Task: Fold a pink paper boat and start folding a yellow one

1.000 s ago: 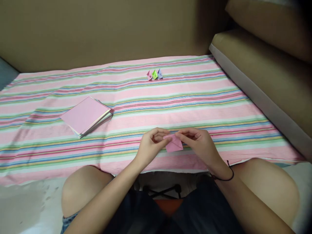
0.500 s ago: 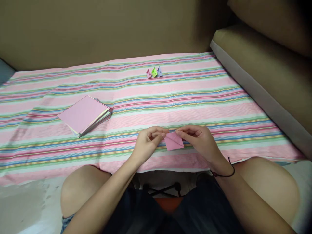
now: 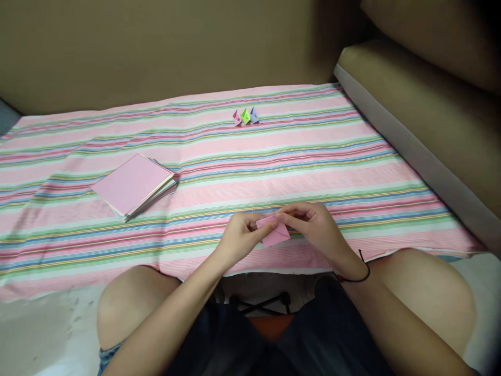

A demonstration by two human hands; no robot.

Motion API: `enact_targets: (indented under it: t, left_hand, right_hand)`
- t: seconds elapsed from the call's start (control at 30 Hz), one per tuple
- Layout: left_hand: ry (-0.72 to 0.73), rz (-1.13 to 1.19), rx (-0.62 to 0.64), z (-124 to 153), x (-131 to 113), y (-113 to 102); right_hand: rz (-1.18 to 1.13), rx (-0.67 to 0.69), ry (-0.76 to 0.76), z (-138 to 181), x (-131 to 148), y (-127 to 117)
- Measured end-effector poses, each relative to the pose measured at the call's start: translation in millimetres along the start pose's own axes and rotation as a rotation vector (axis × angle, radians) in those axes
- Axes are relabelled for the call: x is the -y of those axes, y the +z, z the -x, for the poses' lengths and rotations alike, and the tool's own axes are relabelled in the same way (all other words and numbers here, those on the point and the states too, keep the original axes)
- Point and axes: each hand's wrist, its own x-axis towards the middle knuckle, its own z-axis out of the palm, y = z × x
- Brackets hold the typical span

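A small folded pink paper (image 3: 275,233) is held just above the near edge of the striped cloth (image 3: 274,167). My left hand (image 3: 239,239) pinches its left corner with thumb and fingers closed. My right hand (image 3: 315,230) pinches its upper right part, fingers curled over the fold. A black cord runs round my right wrist. Far back on the cloth stand three small folded paper figures (image 3: 245,116): pink, green and lilac, side by side.
A stack of square paper sheets (image 3: 133,185), pink on top, lies on the cloth to the left. A brown cushioned seat (image 3: 422,120) borders the cloth on the right. My bare knees (image 3: 129,303) sit below the cloth's front edge.
Both hands have drawn closer together on the pink paper. The left fingers now cover more of its left corner, and the paper has tilted and folded in slightly.
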Motion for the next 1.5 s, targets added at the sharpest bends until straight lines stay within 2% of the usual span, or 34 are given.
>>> enact_targets:
  t: [0.1,0.2,0.63,1.0,1.23,1.5]
  left_hand:
    - [-0.048,0.021,0.013,0,2,0]
    - [-0.105,0.124,0.091,-1,3,1]
    - [-0.149,0.358,0.171,-1,4,11]
    - [-0.125,0.25,0.082,0,2,14]
    - [-0.026,0.036,0.061,1,-2,10]
    - [-0.013,0.076,0.083,2,3,12]
  right_hand:
    - [-0.009,0.011,-0.009,0,0,1]
    - [-0.001,0.023,-0.011,1,0,2]
    - [0.059,-0.011,-0.054,2,4,7]
    - [-0.002,-0.097,-0.012,4,6,9]
    - [-0.087,-0.105,0.032,5,2,10]
    - [-0.138,-0.136,0.042,2,2,11]
